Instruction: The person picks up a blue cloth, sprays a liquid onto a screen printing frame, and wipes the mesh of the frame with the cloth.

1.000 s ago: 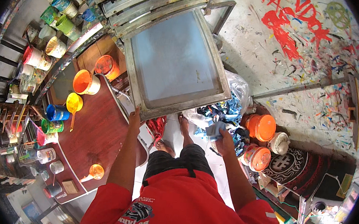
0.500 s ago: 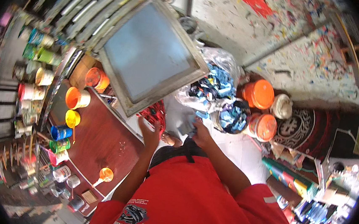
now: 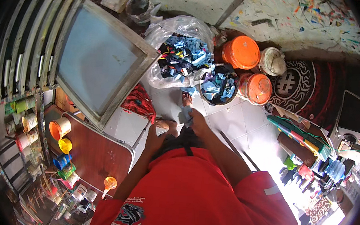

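My right hand (image 3: 197,123) is closed around a small grey-blue rag (image 3: 185,115), held low in front of my body, above my feet. On the left, my left hand (image 3: 155,137) is lowered next to the bottom tip of a red patterned cloth (image 3: 140,104). Its fingers are hard to make out, and I cannot tell whether they grip the cloth. A large wood-framed printing screen (image 3: 97,59) stands tilted just beyond the cloth. Ahead of my right hand are a clear plastic bag (image 3: 154,74) full of blue and dark fabric scraps and a bucket (image 3: 219,103) of similar scraps.
Orange lidded tubs (image 3: 240,52) and a white tub (image 3: 273,61) line the wall. At left, a brown table (image 3: 97,148) has open paint pots (image 3: 60,127) along its edge. Slatted racking (image 3: 33,37) rises beyond. Light tiles (image 3: 234,121) cover the floor.
My view has swung, so the screen, bag and tubs sit farther left. My left hand has come closer to the red cloth's tip. The rag stays in my right hand.
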{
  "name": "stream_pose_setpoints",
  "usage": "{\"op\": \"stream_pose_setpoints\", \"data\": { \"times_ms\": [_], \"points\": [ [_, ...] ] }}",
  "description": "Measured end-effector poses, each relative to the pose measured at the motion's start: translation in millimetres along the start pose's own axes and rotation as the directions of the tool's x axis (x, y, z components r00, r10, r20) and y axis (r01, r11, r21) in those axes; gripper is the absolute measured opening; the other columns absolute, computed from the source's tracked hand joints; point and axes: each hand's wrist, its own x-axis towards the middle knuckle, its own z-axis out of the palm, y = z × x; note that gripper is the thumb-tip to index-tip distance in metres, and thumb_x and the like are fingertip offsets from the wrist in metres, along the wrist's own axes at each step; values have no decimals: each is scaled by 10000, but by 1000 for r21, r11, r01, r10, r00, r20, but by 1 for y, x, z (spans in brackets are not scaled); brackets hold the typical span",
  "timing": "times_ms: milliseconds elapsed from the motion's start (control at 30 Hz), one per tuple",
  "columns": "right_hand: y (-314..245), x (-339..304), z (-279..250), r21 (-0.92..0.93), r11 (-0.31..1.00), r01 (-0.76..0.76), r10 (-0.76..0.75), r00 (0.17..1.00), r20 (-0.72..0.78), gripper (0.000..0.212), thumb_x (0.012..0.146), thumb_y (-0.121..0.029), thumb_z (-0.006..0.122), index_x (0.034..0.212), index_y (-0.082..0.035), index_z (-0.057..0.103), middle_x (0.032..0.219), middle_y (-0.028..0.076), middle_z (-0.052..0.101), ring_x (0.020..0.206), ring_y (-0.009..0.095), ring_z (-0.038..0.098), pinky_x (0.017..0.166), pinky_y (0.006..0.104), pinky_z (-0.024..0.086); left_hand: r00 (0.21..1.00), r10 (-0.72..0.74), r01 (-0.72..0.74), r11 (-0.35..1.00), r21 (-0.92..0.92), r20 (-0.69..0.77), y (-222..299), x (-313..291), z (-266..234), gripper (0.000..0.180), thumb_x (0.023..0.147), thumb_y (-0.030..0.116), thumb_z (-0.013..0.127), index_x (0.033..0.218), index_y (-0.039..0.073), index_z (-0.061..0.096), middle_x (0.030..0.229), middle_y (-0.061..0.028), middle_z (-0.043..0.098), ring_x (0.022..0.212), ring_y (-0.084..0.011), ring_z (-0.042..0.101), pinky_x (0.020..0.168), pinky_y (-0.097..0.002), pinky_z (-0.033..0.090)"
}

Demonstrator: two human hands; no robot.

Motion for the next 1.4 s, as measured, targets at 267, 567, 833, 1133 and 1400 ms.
{"op": "stream_pose_setpoints", "data": {
  "times_ms": [267,567,833,1133,1400],
  "points": [
    [-38,54,-140,-488,872,28,-297,822,-485,469,844,-164,538,1294,-32,525,1021,107,655,828,190,613,722,329,490,981,-187,179,974,136,49,-71,-3,17,735,845,382,650,1355,-62,360,1359,-270,414,1292,-382,392,1080,-416,323],
    [-86,169,-189,-953,136,-272,-553,777,-301,709,794,-306,624,1405,-59,363,1381,276,418,1275,405,420,1049,449,369,934,-317,304,947,105,164,-70,-14,57,710,846,398,643,1320,-72,399,1325,-271,445,1263,-387,417,1070,-418,339],
    [-148,360,-129,-920,391,30,-576,787,-220,548,817,-411,646,1199,-26,561,1140,272,609,1106,413,569,931,459,462,899,-410,397,911,109,152,-76,-26,71,630,840,357,655,1267,-53,439,1263,-242,481,1207,-383,455,1029,-428,372],
    [-159,419,-116,-978,184,-95,-540,822,-182,538,802,-421,670,1209,-86,560,1147,200,630,1094,377,587,893,468,469,847,-516,513,857,59,130,-89,-27,83,573,857,331,640,1245,-47,454,1250,-239,486,1196,-382,459,1022,-435,372],
    [-126,353,-135,-957,208,203,-742,670,-19,330,809,-283,658,1033,-42,644,1032,184,661,982,359,627,839,439,488,899,-422,425,905,-2,119,-56,3,92,546,885,329,611,1247,-50,457,1265,-251,482,1210,-388,450,1038,-436,358]
  ]
}}
